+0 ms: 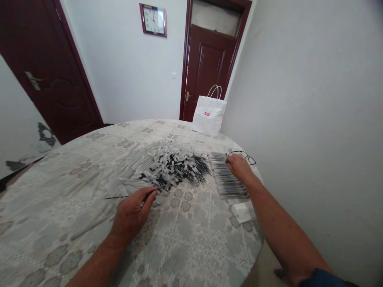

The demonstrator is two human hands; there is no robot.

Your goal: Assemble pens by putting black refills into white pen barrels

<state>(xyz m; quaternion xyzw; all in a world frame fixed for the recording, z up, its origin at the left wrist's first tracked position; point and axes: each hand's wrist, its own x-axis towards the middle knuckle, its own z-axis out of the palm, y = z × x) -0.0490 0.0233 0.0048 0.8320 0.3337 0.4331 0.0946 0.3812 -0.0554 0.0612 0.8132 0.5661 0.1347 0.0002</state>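
My left hand (pixel 133 209) is at the near edge of a large pile of pen parts, with thumb and forefinger pinched together. A thin dark refill (pixel 115 197) shows to the left of this hand; I cannot tell whether the fingers hold it. In the pile are clear pen barrels (pixel 136 161), whitish caps (pixel 176 153) and black-tipped pieces (pixel 194 171). My right hand (pixel 239 165) has its fingers closed over the far right part of a row of pens (pixel 226 179) laid side by side. What its fingertips grip is hidden.
Eyeglasses (pixel 247 156) lie just beyond my right hand. A folded white packet or tissue (pixel 243 212) rests near my right forearm. At the back of the round table with its patterned cloth (pixel 185 231) stands a white bag (pixel 209 115). A wall rises close on the right.
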